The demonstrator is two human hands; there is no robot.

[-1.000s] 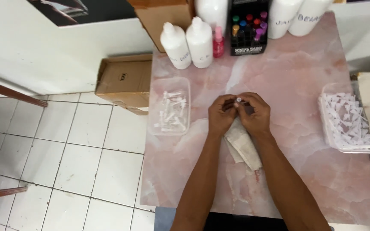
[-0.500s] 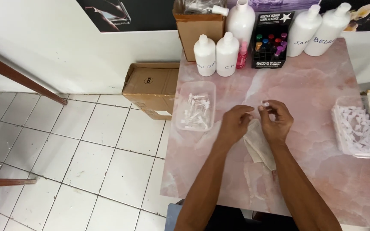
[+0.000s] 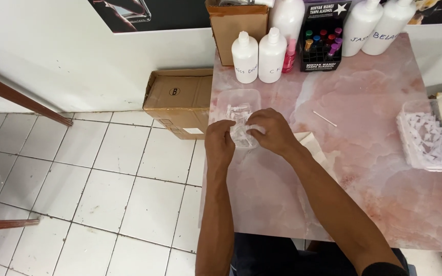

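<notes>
Just right of the clear tray (image 3: 234,102) at the bench's (image 3: 364,168) left edge, the left hand (image 3: 219,144) and right hand (image 3: 273,133) pinch a small clear plastic bag (image 3: 242,134) with closed fingers, so it could slip floorward, and its contents stay hard to make out.

Floor: white square tiles (image 3: 103,168) with dark grout lines.
Wall: plain white (image 3: 52,56), with a dark poster (image 3: 129,13) at its top edge.
Table: pink marbled top (image 3: 364,168), set against the wall.
Light: even and soft.
</notes>
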